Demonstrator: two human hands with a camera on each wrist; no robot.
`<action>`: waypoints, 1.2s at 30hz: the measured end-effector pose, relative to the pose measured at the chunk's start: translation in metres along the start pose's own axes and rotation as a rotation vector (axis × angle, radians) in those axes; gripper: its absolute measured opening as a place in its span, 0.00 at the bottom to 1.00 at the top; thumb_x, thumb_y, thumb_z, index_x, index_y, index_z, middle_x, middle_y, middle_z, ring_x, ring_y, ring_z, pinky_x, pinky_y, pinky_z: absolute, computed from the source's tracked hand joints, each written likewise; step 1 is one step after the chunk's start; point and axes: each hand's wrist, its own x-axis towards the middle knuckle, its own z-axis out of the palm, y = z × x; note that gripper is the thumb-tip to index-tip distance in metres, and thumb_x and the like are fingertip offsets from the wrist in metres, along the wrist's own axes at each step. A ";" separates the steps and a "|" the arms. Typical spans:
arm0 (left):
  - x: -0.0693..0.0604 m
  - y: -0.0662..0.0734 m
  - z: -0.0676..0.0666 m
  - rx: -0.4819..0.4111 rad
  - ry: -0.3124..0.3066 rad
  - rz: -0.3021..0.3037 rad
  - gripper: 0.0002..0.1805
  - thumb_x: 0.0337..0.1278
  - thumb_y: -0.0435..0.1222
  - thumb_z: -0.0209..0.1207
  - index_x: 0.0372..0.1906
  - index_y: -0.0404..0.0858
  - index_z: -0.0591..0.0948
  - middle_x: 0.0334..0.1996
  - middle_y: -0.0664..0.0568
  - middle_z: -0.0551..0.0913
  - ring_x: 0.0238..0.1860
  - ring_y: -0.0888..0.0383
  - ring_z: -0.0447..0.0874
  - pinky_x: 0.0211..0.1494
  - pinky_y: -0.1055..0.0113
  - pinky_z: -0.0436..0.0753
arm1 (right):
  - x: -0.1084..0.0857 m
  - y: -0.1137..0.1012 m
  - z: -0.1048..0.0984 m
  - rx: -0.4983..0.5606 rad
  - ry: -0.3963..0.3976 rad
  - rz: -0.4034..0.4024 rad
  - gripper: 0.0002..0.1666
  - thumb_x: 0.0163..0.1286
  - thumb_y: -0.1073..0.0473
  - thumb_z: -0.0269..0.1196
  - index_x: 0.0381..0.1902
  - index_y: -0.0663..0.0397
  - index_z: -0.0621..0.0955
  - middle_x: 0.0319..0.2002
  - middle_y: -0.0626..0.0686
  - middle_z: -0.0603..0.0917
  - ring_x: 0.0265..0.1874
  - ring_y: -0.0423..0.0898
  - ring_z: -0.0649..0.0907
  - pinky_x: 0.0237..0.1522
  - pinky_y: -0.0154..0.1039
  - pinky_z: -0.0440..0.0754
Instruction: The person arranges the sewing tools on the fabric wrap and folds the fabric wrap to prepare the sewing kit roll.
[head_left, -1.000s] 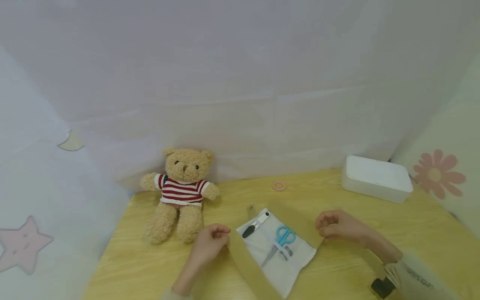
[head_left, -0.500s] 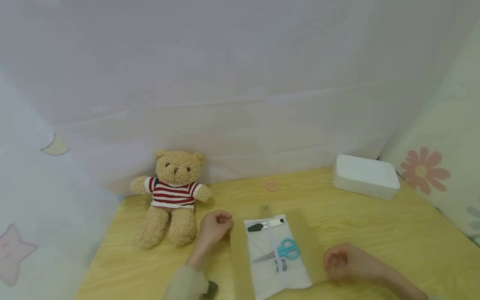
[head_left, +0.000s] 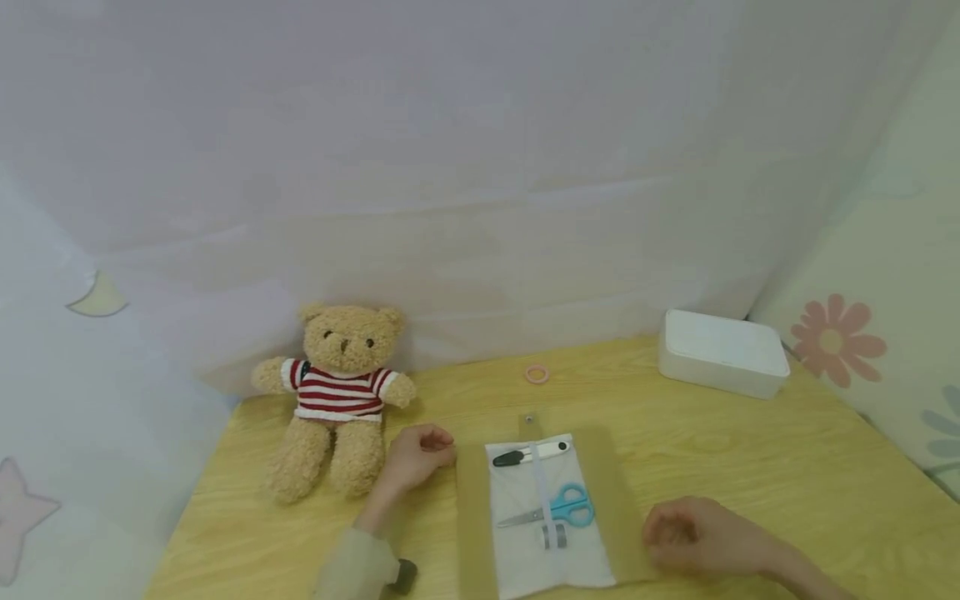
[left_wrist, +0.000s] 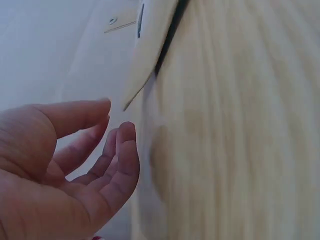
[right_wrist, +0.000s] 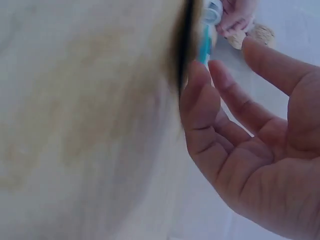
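Note:
A tan sewing case (head_left: 611, 492) lies spread out on the table, with a white fabric panel (head_left: 521, 567) in its middle. Under a pale strap on the panel sit turquoise-handled scissors (head_left: 572, 506), a white tool with a black end (head_left: 532, 454) and two small silvery bobbins (head_left: 553, 536). My left hand (head_left: 420, 457) is beside the case's left edge, fingers loosely bent; the left wrist view has a gap between its fingertips and the case corner (left_wrist: 150, 55). By the lower right edge is my right hand (head_left: 697, 537), its fingers relaxed around nothing.
A teddy bear (head_left: 341, 400) in a striped shirt sits at the back left. Behind the case lies a pink ring (head_left: 537, 374). A white box (head_left: 722, 354) stands at the back right, near the wall. The wooden table (head_left: 750, 450) meets a cloth backdrop.
The case has turned and now lies straighter and flat. My right hand has moved toward the near side and away from the case edge. The head view has shifted slightly right.

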 end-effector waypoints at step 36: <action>-0.110 0.023 0.007 0.251 -0.414 0.420 0.02 0.56 0.38 0.63 0.32 0.44 0.83 0.30 0.66 0.79 0.31 0.73 0.74 0.36 0.72 0.76 | -0.005 0.001 0.023 -0.341 0.129 -0.155 0.12 0.64 0.61 0.65 0.44 0.41 0.79 0.40 0.38 0.82 0.35 0.32 0.78 0.36 0.32 0.78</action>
